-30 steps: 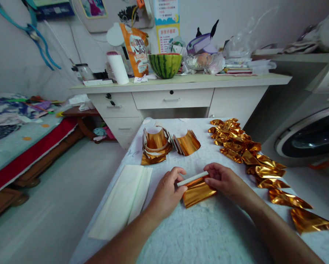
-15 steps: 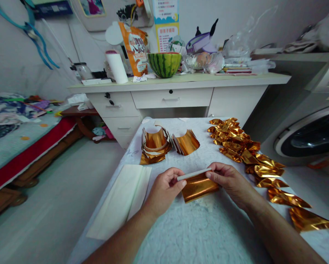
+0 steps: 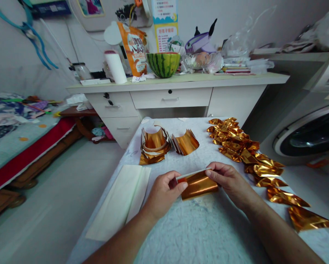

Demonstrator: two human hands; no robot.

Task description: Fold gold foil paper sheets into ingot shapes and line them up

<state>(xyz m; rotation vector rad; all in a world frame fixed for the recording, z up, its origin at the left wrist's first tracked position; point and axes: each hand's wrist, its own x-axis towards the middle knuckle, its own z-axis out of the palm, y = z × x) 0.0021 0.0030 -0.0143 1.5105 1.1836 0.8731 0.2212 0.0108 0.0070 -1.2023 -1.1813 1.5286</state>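
A sheet of gold foil paper [image 3: 199,185] is held between my two hands, its pale upper edge turned over in a narrow strip. My left hand [image 3: 164,190] pinches the left end between thumb and fingers. At the upper right corner, my right hand [image 3: 230,181] grips the same sheet, thumb on the gold face. Beyond them lie a curled stack of gold foil paper [image 3: 156,141] and a smaller curved stack [image 3: 188,143]. Folded gold foil pieces [image 3: 269,171] run in a long pile on the right. Left of my left hand are pale paper sheets [image 3: 116,201].
The cloth-covered table [image 3: 178,234] meets a white desk [image 3: 171,97] at its far end. On the desk stand half a watermelon [image 3: 163,65], an orange snack bag [image 3: 134,49] and a white roll [image 3: 116,66]. A washing machine [image 3: 304,113] is at right, a bed [image 3: 35,146] at left.
The white strip along the sheet's upper edge looks thinner, and more of the gold face shows below it. Both hands stay nearly in place.
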